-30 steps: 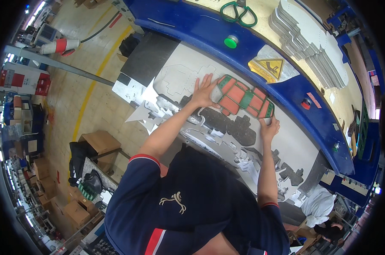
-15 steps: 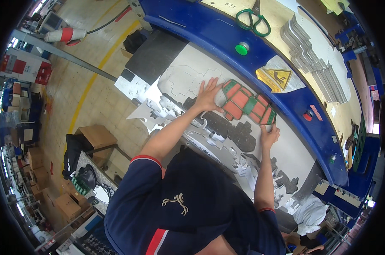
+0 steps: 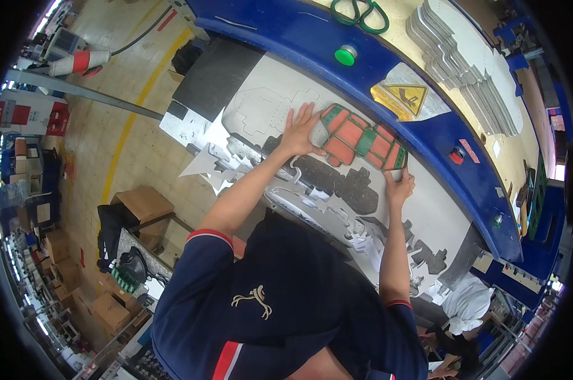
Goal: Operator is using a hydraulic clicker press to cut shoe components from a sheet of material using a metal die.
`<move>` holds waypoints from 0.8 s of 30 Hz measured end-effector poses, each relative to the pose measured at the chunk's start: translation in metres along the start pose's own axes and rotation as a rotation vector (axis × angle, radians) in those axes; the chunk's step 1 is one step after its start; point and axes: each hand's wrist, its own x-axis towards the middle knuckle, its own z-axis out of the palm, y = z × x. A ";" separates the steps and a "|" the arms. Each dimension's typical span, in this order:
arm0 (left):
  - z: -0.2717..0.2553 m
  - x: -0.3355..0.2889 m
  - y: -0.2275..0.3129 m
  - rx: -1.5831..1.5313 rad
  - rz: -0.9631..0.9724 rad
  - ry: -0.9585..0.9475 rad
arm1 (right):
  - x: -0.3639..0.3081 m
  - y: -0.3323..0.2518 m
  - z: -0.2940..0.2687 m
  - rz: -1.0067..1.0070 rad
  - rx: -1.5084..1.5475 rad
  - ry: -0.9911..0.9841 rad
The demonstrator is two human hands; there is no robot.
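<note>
A cutting die (image 3: 344,134) with orange-red padding and green strips lies on a pale grey sheet (image 3: 435,199). My left hand (image 3: 300,134) is at its left end, fingers spread and stretched out, thumb against the die's near edge. At the die's right end my right hand (image 3: 399,187) pinches the corner between thumb and fingertips. Left of my left hand, a cut outline (image 3: 261,113) shows in the sheet. Dark cut-out gaps (image 3: 356,190) run along the sheet's near side. Part of the die's left end is hidden by my left hand.
A blue machine beam (image 3: 286,31) arches just beyond the sheet, with a green button (image 3: 346,55), a red button (image 3: 456,155) and a yellow warning sign (image 3: 403,100). Behind it lie green-handled scissors (image 3: 373,19) and stacked grey cut pieces (image 3: 463,63). Scrap offcuts (image 3: 362,244) hang along the near edge.
The whole view has shifted, so the beam and sheet sit higher and further left in the picture. Both hands keep their places at the die's ends; the die shows no clear movement on the sheet.
</note>
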 end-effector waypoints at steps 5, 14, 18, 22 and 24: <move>0.000 -0.003 -0.008 -0.030 0.038 0.009 | -0.006 -0.004 -0.008 -0.011 -0.029 -0.050; -0.124 -0.075 0.060 -0.638 -0.023 -0.294 | -0.024 -0.009 -0.037 0.079 0.443 -0.021; -0.058 -0.140 0.079 -0.486 0.273 -0.595 | -0.021 -0.069 -0.068 -0.008 0.612 -0.022; 0.031 -0.137 0.046 -0.243 0.256 -0.207 | -0.006 -0.172 -0.088 -0.250 0.828 -0.175; 0.036 -0.130 0.045 -0.174 0.289 -0.109 | 0.005 -0.217 -0.082 -0.366 0.902 -0.252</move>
